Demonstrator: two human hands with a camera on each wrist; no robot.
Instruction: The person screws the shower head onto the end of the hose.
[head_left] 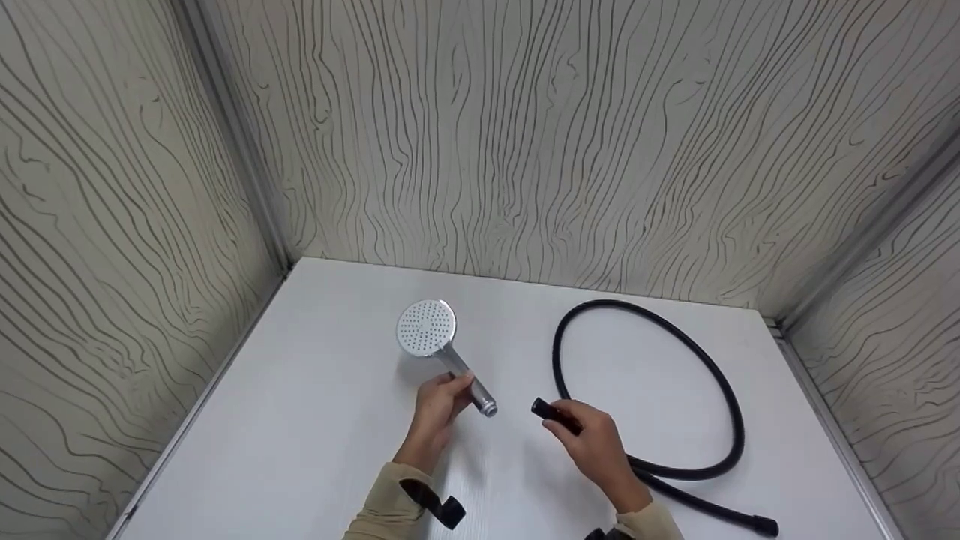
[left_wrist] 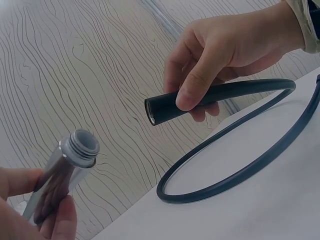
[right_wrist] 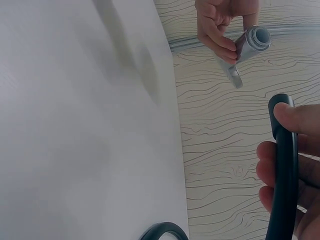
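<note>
My left hand (head_left: 438, 409) grips the chrome handle of a shower head (head_left: 426, 328), its round spray face turned up. The handle's threaded end (left_wrist: 84, 145) points toward my right hand, bare and uncovered. In my right hand (head_left: 592, 442), the end of a black shower hose (head_left: 649, 310) is pinched between thumb and fingers. That hose end has a smooth sleeve with an open mouth (left_wrist: 151, 112), facing the threaded end across a gap; the two do not touch. From there the hose loops over the table at the right.
The hose's other end (head_left: 765, 526) lies near the front right of the white table (head_left: 300, 375). Wood-grain panels (head_left: 480, 135) stand behind and at both sides, with metal strips along the corners. Dark straps (head_left: 435, 504) sit on both wrists.
</note>
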